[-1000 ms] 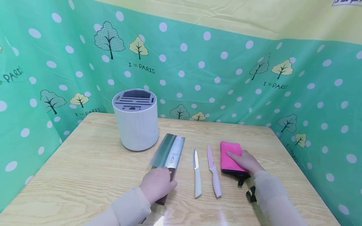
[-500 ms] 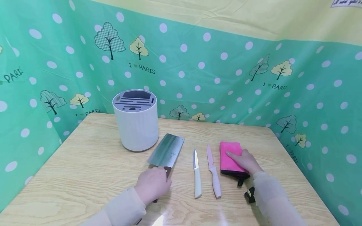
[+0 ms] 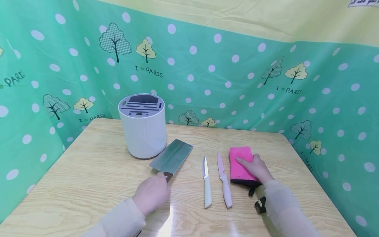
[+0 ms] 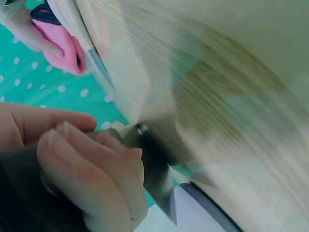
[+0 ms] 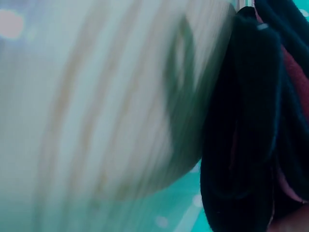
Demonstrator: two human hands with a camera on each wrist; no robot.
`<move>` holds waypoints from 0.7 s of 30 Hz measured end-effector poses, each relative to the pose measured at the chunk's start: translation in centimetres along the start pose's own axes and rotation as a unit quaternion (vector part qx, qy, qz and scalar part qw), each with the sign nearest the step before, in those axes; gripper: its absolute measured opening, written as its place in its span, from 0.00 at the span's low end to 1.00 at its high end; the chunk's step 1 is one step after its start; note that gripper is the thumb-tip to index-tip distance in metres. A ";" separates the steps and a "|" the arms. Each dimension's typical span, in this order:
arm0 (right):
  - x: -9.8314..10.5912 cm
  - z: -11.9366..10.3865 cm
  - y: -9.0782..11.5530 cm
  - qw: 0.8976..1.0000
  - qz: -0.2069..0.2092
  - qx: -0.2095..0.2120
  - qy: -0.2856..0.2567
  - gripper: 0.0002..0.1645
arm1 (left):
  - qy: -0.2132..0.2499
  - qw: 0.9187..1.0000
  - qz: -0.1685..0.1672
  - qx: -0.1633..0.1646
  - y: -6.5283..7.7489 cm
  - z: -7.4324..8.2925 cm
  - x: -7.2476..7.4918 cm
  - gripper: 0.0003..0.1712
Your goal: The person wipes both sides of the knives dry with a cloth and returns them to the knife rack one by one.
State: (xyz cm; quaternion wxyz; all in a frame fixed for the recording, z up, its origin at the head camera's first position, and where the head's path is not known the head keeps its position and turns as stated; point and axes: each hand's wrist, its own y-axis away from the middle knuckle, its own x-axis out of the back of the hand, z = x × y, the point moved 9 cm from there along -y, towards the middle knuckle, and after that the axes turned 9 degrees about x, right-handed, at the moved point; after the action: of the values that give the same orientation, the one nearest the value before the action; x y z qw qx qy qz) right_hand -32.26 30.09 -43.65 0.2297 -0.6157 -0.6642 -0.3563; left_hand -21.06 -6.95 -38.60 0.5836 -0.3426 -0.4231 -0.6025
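My left hand [image 3: 152, 193] grips the dark brown handle of a cleaver [image 3: 172, 155], the fingers curled round it. The broad blade points away toward the back, its flat side turned up in the head view. My right hand [image 3: 257, 168] holds a folded pink cloth [image 3: 240, 165] with a black edge, thumb across its top. In the right wrist view, the black folded edge [image 5: 251, 106] of the cloth fills the right side. Between the hands lie a white-handled knife [image 3: 207, 189] and a pale pink knife [image 3: 225, 187], side by side.
A white round knife block [image 3: 143, 135] with a grey slotted top stands at the back left, just behind the blade. A polka-dot curtain [image 3: 192, 65] hangs behind the wooden table [image 3: 88, 164]. A small black object [image 3: 260, 205] sits by the right wrist.
My left hand has moved left and slightly back with the cleaver, whose blade has turned to show its flat side more. The pink cloth has barely shifted under my right hand.
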 end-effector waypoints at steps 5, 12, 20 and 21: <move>0.0 0.0 0.1 1.000 0.004 -0.007 -0.027 0.66 | -0.023 0.999 0.022 -0.027 0.3 -0.1 0.0 0.19; 0.5 -0.7 0.5 0.998 0.020 -0.004 -0.066 0.64 | -0.049 0.993 0.076 -0.069 0.5 0.2 0.5 0.11; 0.9 -1.5 0.6 0.997 0.037 0.007 -0.072 0.63 | -0.044 0.994 0.072 -0.066 0.2 -0.4 0.8 0.14; 1.0 -1.6 0.6 0.997 0.039 0.009 -0.072 0.62 | -0.045 0.994 0.074 -0.068 0.2 -0.4 0.8 0.14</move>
State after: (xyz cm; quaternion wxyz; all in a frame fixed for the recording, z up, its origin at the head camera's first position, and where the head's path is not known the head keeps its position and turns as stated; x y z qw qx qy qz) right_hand -32.02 29.49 -41.75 0.2006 -0.6631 -0.6578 -0.2954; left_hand -20.90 -7.65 -37.98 0.5823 -0.4384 -0.3808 -0.5690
